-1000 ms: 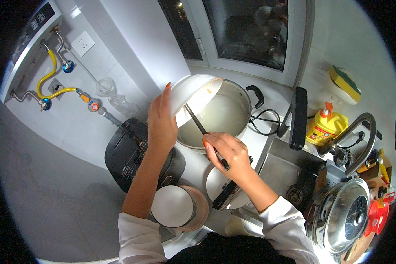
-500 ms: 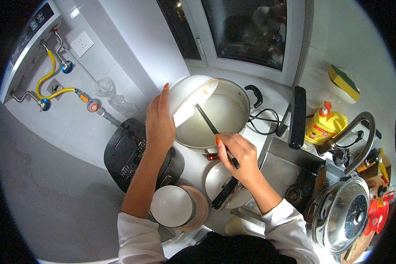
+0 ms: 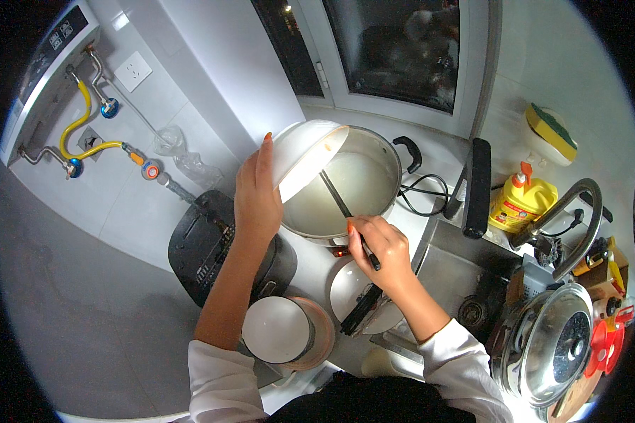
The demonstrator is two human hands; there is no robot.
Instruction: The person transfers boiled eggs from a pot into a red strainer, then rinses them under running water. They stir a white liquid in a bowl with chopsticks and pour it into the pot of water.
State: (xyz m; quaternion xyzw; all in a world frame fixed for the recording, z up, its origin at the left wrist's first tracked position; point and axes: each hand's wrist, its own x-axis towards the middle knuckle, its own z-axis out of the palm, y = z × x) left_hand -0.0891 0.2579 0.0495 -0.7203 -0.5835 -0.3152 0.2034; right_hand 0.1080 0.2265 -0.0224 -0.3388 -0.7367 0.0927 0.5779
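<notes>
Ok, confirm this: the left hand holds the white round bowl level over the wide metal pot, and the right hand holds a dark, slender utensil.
Not level: the head view shows the white round bowl tilted steeply. The rest stands: the left hand holds it over the wide metal pot, and the right hand holds a dark, slender utensil.

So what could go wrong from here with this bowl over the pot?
The white bowl is steeply tilted in just the left hand, so it could slip into the steel pot.

Anything falling from it might splash what looks like cloudy liquid in the pot.

The right hand holds dark chopsticks over the pot, so a loose grip could drop them in.
</notes>
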